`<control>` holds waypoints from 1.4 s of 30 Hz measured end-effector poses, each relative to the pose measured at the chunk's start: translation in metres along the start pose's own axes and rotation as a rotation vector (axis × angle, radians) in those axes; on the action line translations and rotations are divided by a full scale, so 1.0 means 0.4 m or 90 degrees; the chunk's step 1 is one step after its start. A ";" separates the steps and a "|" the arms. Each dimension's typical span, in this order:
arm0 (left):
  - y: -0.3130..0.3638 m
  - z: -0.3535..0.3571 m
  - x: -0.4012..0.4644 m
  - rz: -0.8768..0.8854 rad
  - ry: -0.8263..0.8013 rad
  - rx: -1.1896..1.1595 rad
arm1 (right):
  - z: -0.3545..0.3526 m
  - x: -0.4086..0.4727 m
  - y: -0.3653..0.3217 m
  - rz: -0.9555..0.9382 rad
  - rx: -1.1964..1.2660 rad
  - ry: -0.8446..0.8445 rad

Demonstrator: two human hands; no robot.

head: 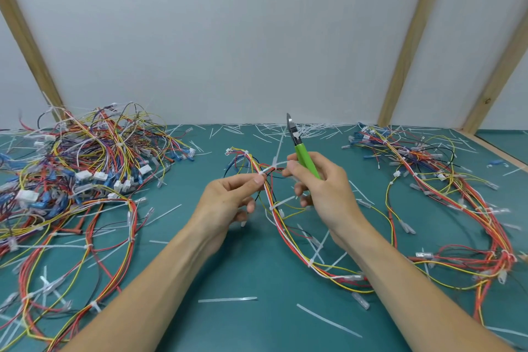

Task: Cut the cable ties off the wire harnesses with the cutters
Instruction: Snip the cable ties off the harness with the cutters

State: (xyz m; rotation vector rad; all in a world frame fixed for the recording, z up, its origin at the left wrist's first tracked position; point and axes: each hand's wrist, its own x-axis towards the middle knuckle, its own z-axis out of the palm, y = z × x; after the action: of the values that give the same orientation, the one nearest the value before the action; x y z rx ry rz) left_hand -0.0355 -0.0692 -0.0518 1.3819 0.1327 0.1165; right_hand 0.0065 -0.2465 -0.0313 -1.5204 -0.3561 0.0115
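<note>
Forearms nearest, reaching to desk centre. Harness between hands; left hand pinches it at tie. Right hand grips cutters, blades up, clear of tie, fingertips on tie tail. Piles left, right. Risk: blade nicking wire if slid under snug tie.
</note>
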 end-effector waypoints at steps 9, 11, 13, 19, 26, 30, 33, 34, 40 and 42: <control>0.012 -0.001 -0.004 0.091 0.199 0.019 | -0.013 0.005 -0.009 0.136 -0.020 -0.099; 0.014 0.002 -0.007 0.091 0.210 0.022 | -0.017 0.005 -0.006 0.158 -0.062 -0.137; 0.015 0.003 -0.009 0.090 0.222 0.023 | -0.023 0.004 -0.005 0.143 -0.104 -0.148; 0.017 0.000 -0.009 0.086 0.243 0.027 | -0.026 0.003 -0.012 -0.019 -0.153 -0.111; 0.012 -0.006 -0.004 0.082 0.245 0.017 | -0.020 -0.010 -0.007 -0.140 -0.149 -0.133; 0.009 -0.006 -0.004 0.074 0.245 0.017 | -0.022 -0.008 -0.014 -0.163 -0.123 -0.090; 0.011 -0.007 -0.004 0.082 0.244 0.019 | -0.027 -0.001 -0.005 -0.131 -0.177 -0.074; 0.012 -0.006 -0.005 0.085 0.242 0.020 | -0.030 0.001 0.002 -0.118 -0.218 -0.072; 0.013 -0.002 -0.008 0.095 0.233 0.020 | -0.033 0.003 0.020 -0.002 -0.300 -0.143; 0.014 -0.001 -0.008 0.101 0.231 0.029 | -0.032 0.002 0.010 0.068 -0.243 -0.173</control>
State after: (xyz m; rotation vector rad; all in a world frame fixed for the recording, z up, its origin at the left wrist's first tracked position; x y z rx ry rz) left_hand -0.0389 -0.0682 -0.0464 1.4050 0.3295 0.4997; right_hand 0.0111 -0.2583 -0.0350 -1.9210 -0.5142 0.2476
